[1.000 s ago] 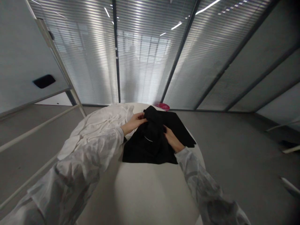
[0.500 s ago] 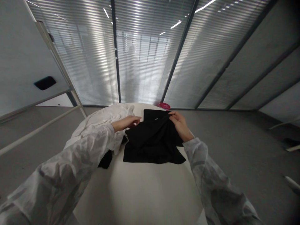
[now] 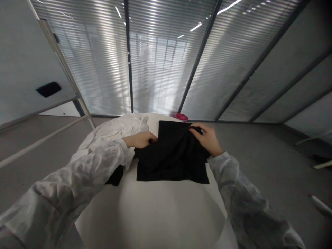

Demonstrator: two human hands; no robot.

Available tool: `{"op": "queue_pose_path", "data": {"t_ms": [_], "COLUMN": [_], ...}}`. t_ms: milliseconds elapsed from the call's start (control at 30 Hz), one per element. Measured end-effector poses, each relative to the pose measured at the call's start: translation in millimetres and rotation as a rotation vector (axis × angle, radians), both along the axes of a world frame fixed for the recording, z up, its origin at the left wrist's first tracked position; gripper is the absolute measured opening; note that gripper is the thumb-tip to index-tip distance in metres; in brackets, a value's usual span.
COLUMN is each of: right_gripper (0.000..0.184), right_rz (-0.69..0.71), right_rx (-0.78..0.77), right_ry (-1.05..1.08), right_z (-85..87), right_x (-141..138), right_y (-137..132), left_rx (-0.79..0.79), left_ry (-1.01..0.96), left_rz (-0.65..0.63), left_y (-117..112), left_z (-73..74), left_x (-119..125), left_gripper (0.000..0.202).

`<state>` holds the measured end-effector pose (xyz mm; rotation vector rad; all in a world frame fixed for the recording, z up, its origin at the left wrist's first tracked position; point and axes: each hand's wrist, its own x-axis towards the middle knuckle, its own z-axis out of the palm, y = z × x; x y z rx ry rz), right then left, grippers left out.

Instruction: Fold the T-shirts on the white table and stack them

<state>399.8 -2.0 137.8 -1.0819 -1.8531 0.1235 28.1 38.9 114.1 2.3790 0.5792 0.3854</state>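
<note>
A black garment point(image 3: 172, 159) lies partly folded and rumpled on a white rounded table point(image 3: 168, 214). My left hand point(image 3: 141, 139) is closed on the garment's upper left edge, with thumb and fingers pinched together. At the upper right, my right hand point(image 3: 207, 138) pinches the cloth between thumb and fingertips, lifting a fold that slants across the garment. A pile of white cloth point(image 3: 114, 131) lies beside my left hand. Below my left forearm a smaller black piece of cloth point(image 3: 115, 175) shows; whether it joins the garment is hidden.
A pink basket-like object point(image 3: 181, 117) stands at the table's far edge. On the left is a whiteboard point(image 3: 26, 62) on a pale frame, with a black object point(image 3: 48, 89) on it. Glass panels with blinds point(image 3: 158, 69) rise behind the table.
My left hand has lowered slightly and closed on the garment's edge. My right hand has shifted right and a little down, spreading the cloth wider to the right.
</note>
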Motion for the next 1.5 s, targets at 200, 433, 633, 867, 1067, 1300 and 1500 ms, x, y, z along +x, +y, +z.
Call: {"op": "queue_pose_path", "data": {"t_ms": [200,433,633,867,1067,1300,1500], "right_gripper": [0.022,0.018,0.07,0.041,0.024,0.062,0.066], "right_rz": [-0.053,-0.126,-0.253,-0.242,-0.121,0.144,0.184], "right_rx": [0.078,-0.016,-0.491,-0.71,-0.588,-0.565,-0.481], "right_ry": [-0.168,-0.187,-0.269,-0.59,-0.536,-0.2,-0.429], "right_z": [-14.1,-39.4,-72.4,-79.0,-67.4,-61.2,-86.7], "right_x": [29.5,17.8,28.0,39.3,23.2,-19.4,-74.9], "right_y": [8.0,19.9,30.0,19.2,0.8,-52.4,-112.0], "left_rx": [0.437,0.486,-0.069,-0.118,-0.373,-0.626,0.131], "left_ry": [-0.293,-0.247,0.02,0.205,0.008,0.305,0.426], "left_rz": [0.659,0.52,0.471,0.257,0.229,0.025,0.053], "left_y": [22.4,26.7,20.7,15.7,6.4,-37.2,-100.4], "left_z": [32.1,20.8,-11.0,-7.2,41.7,47.3,-3.0], "left_x": [-42.1,-57.7,-66.4,-68.9,-80.7,-77.3,-56.6], "left_gripper": [0.033,0.025,0.038,0.028,0.029,0.037,0.077]}}
